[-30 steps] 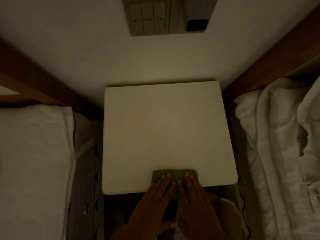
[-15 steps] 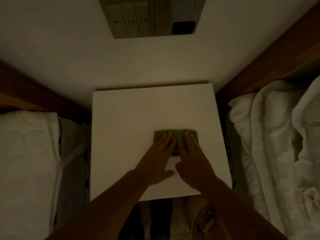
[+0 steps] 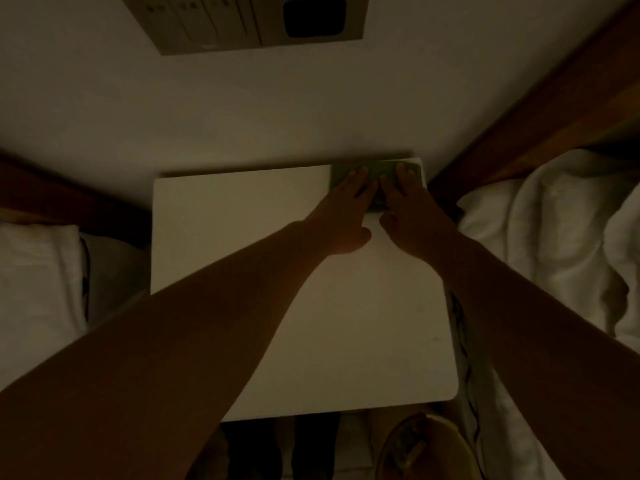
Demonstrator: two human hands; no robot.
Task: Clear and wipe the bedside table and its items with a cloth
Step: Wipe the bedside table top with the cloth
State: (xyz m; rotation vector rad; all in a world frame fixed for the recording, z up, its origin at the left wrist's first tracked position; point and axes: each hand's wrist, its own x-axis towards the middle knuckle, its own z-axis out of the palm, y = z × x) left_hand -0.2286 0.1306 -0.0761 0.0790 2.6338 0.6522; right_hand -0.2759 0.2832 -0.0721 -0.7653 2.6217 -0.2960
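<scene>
Single head-worn wide-angle view, forward and down, close over the bedside table (image 3: 242, 237).

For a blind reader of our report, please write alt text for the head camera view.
A person's left hand and right hand press a green cloth flat on the far right corner of a white bedside table. White bedding lies on both sides, and a switch panel is on the wall beyond, in dim light.

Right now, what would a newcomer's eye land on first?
Reaching across the white bedside table, the left hand and right hand press flat on a green cloth at its far right corner. White bedding lies to the right; a switch panel sits on the wall beyond.
</scene>
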